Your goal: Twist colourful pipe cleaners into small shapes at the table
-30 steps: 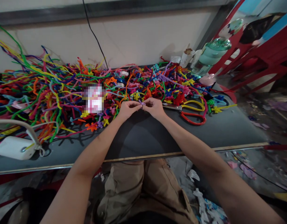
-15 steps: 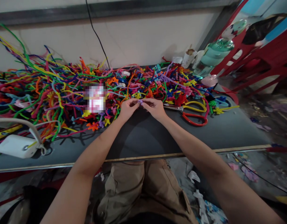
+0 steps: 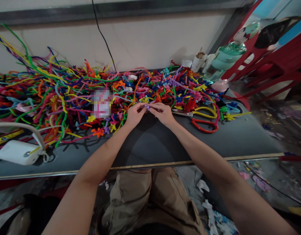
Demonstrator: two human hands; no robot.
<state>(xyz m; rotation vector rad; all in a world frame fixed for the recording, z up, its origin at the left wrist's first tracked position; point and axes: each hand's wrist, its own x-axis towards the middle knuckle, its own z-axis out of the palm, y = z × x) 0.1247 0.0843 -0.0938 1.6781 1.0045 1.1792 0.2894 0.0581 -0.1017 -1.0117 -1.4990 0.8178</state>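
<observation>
Between my two hands, above the dark table (image 3: 155, 147), is a small purple pipe-cleaner piece (image 3: 147, 107), bent into a bunched shape. My left hand (image 3: 136, 114) pinches it from the left with thumb and forefinger. From the right, my right hand (image 3: 162, 113) pinches the same piece. Fingertips cover much of it, so its exact shape is hard to make out. Just behind the hands lies a heap of colourful pipe cleaners (image 3: 74, 88), some bent into flower shapes. Scissors (image 3: 204, 125) with red and yellow handles rest right of my right hand.
A white box-like device (image 3: 18, 152) with a curved stem stands at the table's left front. At the back right are a paper cup (image 3: 198, 62) and a greenish clear bottle (image 3: 224, 57). Red chairs (image 3: 275, 68) stand beyond the right edge. A black cord (image 3: 102, 36) hangs down the wall.
Both hands stay in nearly the same place, still pinching the purple piece, with only slight finger shifts. The whole view has moved very slightly.
</observation>
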